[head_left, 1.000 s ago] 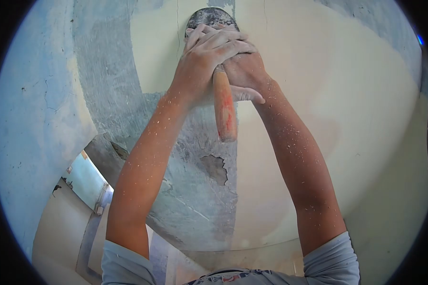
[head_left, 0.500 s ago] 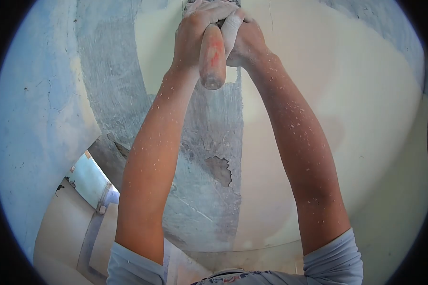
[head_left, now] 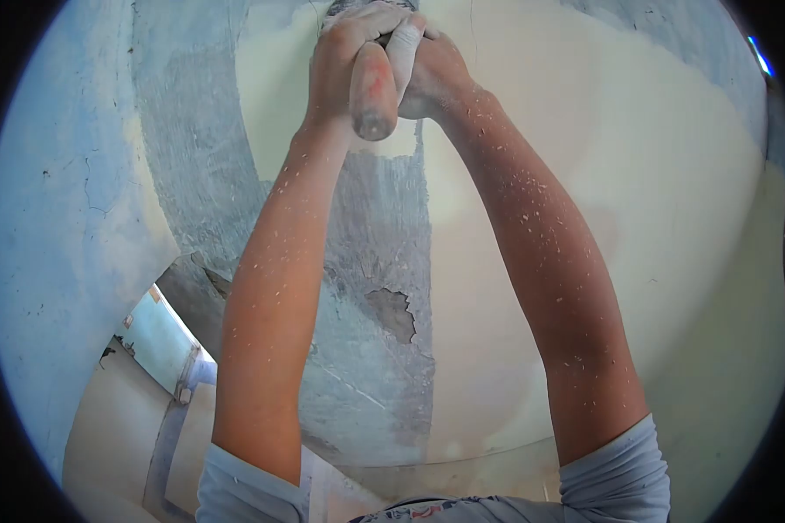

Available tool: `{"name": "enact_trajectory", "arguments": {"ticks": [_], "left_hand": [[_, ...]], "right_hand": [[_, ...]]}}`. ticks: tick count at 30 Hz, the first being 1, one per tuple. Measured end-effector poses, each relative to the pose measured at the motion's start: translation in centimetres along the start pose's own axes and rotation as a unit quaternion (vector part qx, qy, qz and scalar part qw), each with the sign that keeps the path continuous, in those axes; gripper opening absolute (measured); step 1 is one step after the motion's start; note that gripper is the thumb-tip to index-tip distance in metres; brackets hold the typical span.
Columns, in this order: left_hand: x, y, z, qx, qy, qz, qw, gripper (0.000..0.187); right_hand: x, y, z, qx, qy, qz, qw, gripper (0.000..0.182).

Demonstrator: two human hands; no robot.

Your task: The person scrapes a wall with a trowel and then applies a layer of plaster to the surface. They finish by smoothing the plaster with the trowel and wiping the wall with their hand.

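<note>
Both my hands are raised high against the wall, closed together around a tool with a worn, rounded handle point(head_left: 373, 96). Reddish marks show on the handle, and its butt end points back toward me. My left hand point(head_left: 336, 65) grips from the left side, its fingers coated in pale dust. From the right, my right hand point(head_left: 438, 74) wraps round the same tool, with a whitened digit lying along the handle. A dark grey part shows past the fingers at the top edge; the tool's working end is mostly hidden. Pale flakes speckle both forearms.
Behind the hands, the wall has a bare grey strip point(head_left: 379, 209) beside a cream-painted area point(head_left: 515, 331). A broken patch point(head_left: 394, 314) lies lower in the strip. Cracked blue wall point(head_left: 70, 192) is at left, with an opening point(head_left: 161, 340) at lower left.
My hands and the tool have moved a little up along the wall. The whole view has also shifted slightly, so the wall sits farther left. Both hands keep their hold.
</note>
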State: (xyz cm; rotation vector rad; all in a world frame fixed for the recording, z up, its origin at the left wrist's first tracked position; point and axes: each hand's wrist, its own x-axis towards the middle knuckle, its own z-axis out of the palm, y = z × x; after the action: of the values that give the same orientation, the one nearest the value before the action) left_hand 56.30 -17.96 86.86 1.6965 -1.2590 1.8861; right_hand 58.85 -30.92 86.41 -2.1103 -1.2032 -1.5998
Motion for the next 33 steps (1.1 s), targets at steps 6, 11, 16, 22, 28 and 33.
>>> {"name": "enact_trajectory", "arguments": {"ticks": [6, 11, 16, 22, 28, 33], "left_hand": [[-4.6, 1.7, -0.5, -0.018, -0.01, 0.0, 1.0, 0.017], [-3.6, 1.4, -0.7, -0.019, -0.018, -0.005, 1.0, 0.016], [0.0, -1.2, -1.2, -0.052, -0.01, -0.008, 0.999, 0.018], [-4.4, 1.2, -1.8, -0.012, -0.037, 0.012, 0.999, 0.016], [-2.7, -0.3, -1.5, -0.041, -0.031, 0.006, 0.999, 0.017], [3.1, -2.1, -2.4, -0.099, -0.045, -0.148, 0.983, 0.026]], "right_hand": [[-3.4, -0.1, 5.1, -0.007, 0.124, -0.103, 0.987, 0.057], [-2.3, -0.4, 3.4, -0.019, 0.088, -0.077, 0.993, 0.06], [0.6, -1.4, 0.5, -0.045, 0.02, 0.009, 0.999, 0.061], [-3.1, -1.1, 5.7, -0.01, 0.135, -0.081, 0.987, 0.068], [-1.0, -0.7, 3.6, -0.001, 0.073, -0.033, 0.997, 0.063], [5.5, -0.4, 1.2, -0.026, 0.027, 0.011, 0.999, 0.054]]}}
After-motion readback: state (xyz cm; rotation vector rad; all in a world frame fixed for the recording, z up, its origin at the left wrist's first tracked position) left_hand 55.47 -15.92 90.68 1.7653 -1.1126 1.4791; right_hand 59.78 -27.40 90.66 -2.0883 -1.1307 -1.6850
